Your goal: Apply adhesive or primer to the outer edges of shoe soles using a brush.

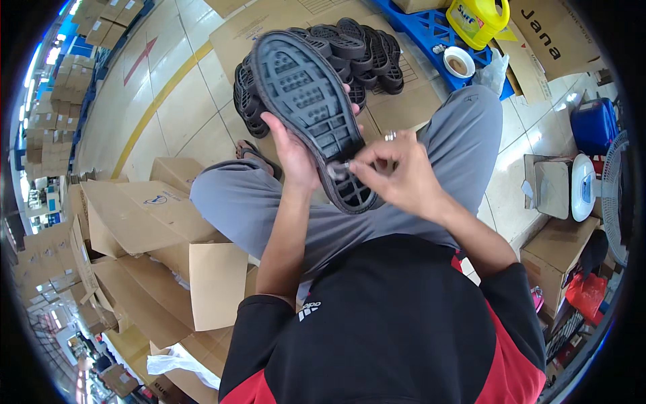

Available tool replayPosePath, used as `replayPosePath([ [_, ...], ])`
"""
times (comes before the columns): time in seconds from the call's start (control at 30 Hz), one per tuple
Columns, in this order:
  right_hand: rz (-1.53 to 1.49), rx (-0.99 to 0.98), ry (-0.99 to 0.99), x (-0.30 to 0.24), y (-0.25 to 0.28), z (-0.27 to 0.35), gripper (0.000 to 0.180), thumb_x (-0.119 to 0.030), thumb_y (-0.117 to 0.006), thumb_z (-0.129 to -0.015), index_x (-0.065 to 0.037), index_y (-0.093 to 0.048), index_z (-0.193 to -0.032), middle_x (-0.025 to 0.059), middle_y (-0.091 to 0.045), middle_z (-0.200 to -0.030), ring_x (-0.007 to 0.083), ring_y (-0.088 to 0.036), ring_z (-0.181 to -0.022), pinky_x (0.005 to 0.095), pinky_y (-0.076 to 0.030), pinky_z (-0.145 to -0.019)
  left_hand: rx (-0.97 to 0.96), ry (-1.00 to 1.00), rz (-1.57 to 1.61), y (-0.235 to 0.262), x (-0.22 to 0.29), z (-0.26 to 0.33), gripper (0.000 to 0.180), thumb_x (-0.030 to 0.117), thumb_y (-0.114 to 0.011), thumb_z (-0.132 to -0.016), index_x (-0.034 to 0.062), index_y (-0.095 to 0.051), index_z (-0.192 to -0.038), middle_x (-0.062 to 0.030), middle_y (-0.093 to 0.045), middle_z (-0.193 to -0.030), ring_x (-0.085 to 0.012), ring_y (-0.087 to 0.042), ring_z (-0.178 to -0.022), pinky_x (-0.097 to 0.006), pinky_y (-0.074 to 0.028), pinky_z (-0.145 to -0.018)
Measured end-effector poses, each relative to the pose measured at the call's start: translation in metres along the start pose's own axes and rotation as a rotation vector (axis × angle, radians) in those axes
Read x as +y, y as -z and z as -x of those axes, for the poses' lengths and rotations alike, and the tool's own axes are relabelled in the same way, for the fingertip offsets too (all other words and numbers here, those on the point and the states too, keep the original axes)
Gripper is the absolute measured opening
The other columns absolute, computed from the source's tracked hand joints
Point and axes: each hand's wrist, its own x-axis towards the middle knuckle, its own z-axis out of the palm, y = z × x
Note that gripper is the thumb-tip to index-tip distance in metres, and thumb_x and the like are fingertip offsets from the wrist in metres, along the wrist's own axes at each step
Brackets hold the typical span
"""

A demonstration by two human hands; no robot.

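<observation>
A dark grey shoe sole (303, 87) is tilted up over my lap, its inner side with a raised grid and studs facing me. My left hand (296, 155) grips it from below, thumb along the left edge and fingertips showing past the right edge. At the sole's heel end, my right hand (407, 176) pinches something small and greyish against the grid; blur hides what it is. A ring sits on one finger of that hand. Beyond the held sole, several similar dark soles (382, 60) are heaped on a flat cardboard sheet (232, 37).
At the far right, a blue plastic pallet (431, 44) carries a yellow jug (476, 23) and a white bowl (459, 62). Open cardboard cartons (145, 215) crowd my left side. To the right stand a fan (614, 195), a blue container (594, 124) and a carton (558, 249).
</observation>
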Motion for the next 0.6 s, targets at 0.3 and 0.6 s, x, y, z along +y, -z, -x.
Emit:
replayPosePath([
  [0.3,0.328,0.033,0.285,0.004,0.026,0.015,0.007,-0.010,-0.070,-0.070,-0.007,-0.064,-0.070,0.0034,-0.063,-0.071,0.0182,-0.055,-0.069,0.0349,-0.031,-0.080,0.010,0.016,0.119,0.013,0.009,-0.004,0.094,0.075,-0.021,-0.079,0.0008,-0.023,-0.138,-0.0217,-0.035,-0.136,-0.0343,-0.048,-0.113,-0.049,-0.045,-0.089],
  [0.6,0.818,0.257,1.059,-0.005,0.043,-0.085,0.023,-0.012,-0.062,-0.059,-0.001,-0.062,-0.079,0.0069,-0.060,-0.098,0.0198,-0.054,-0.084,0.0348,-0.042,-0.078,0.034,0.325,0.161,0.001,-0.008,0.009,0.089,0.074,-0.019,-0.080,0.0023,-0.034,-0.132,-0.0205,-0.049,-0.121,-0.0346,-0.055,-0.106,-0.049,-0.051,-0.082],
])
